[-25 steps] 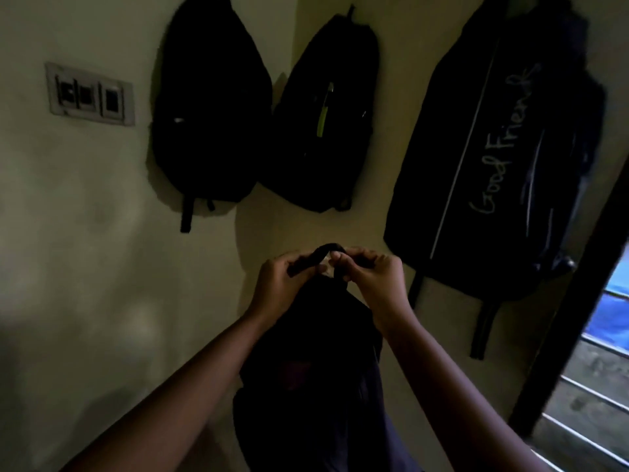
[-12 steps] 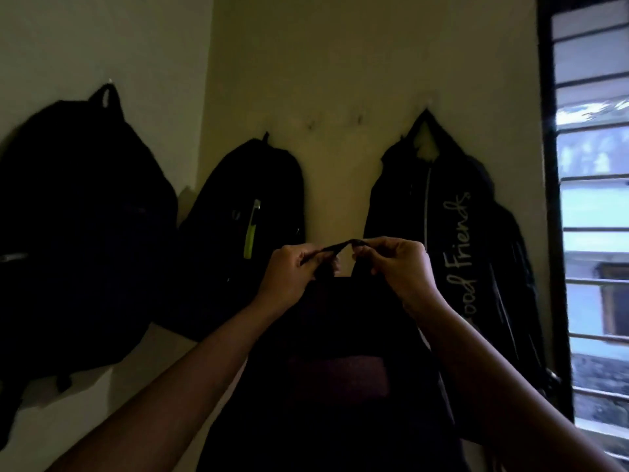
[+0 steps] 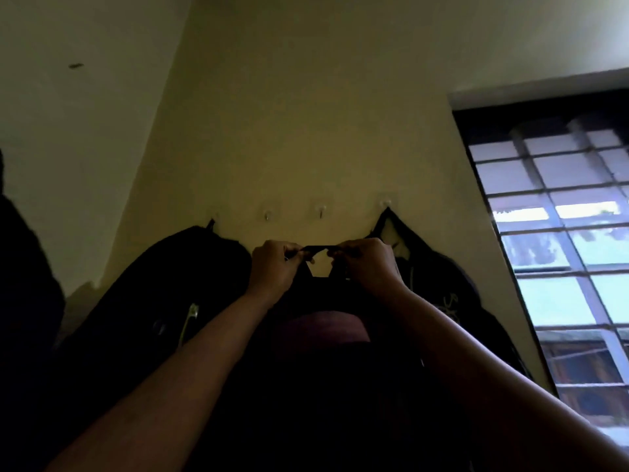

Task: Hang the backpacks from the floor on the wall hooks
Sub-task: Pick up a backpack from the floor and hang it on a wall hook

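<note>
Head view: my left hand (image 3: 274, 267) and right hand (image 3: 367, 264) pinch the backpack (image 3: 320, 369) top loop (image 3: 318, 248) taut; two bare hooks (image 3: 268, 215) at 12 o'clock.

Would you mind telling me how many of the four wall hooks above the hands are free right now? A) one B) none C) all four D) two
D: the two middle hooks are bare, while the outer ones carry a backpack and a dark jacket; both hands hold the carry loop below them.
</note>
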`<state>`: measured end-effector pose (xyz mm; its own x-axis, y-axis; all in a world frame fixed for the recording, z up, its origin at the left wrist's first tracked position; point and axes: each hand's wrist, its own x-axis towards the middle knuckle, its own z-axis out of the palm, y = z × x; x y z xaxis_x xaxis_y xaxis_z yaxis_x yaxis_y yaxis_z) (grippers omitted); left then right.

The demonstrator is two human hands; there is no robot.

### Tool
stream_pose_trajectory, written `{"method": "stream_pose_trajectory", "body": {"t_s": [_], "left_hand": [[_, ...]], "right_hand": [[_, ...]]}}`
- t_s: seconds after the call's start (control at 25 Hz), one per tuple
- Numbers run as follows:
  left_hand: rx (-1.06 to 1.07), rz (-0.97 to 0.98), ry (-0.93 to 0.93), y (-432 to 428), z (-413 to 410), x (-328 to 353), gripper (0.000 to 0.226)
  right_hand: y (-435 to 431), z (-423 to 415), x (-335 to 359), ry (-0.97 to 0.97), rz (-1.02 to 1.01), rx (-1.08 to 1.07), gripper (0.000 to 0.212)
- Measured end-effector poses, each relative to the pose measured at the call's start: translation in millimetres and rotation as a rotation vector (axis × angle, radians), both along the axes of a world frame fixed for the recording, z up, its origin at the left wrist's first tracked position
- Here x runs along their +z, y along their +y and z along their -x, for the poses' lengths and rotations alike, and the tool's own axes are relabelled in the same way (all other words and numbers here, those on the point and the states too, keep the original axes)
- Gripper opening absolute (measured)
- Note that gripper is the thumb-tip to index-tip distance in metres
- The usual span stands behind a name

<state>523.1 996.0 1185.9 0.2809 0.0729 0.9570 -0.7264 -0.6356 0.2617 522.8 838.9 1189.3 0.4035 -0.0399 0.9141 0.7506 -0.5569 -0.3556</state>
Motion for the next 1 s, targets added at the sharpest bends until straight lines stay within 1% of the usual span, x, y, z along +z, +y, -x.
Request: {"method": "stream_pose_trajectory", "body": {"t_s": [0.2,0.32,0.44,0.56,0.68,0.88,1.0], "left_hand": [[-0.107,0.083,0.020,-6.1,-55.9,36.0,0.021],[-0.023,0.093,-0.064,-6.6,-80.0,64.5,0.023],[0.033,0.110,-0.130,-5.6,-103.1,94.6,0.024],[0.071,0.100,-0.191,-5.4,-117.7,119.6,0.023],[0.089,0.091,-0.192,-9.8,-129.2,137.0,0.024],[0.051,0.095,-0.188,-10.9,-151.4,147.5,0.024],[0.040,0.161,-0.208,-8.5,-158.6,146.6,0.020]], "right_hand": [[3.2,-59.2,33.2,-0.103,-0.017,-0.075,0.017],[7.5,-83.7,64.6,-0.195,-0.016,-0.107,0.018],[11.7,-101.4,94.4,-0.251,-0.065,-0.114,0.020],[12.1,-113.3,116.1,-0.278,-0.099,-0.121,0.021],[9.1,-126.5,132.8,-0.293,-0.094,-0.138,0.022],[6.8,-141.6,145.3,-0.285,-0.067,-0.159,0.022],[6.4,-148.0,146.2,-0.285,-0.051,-0.178,0.017]]}}
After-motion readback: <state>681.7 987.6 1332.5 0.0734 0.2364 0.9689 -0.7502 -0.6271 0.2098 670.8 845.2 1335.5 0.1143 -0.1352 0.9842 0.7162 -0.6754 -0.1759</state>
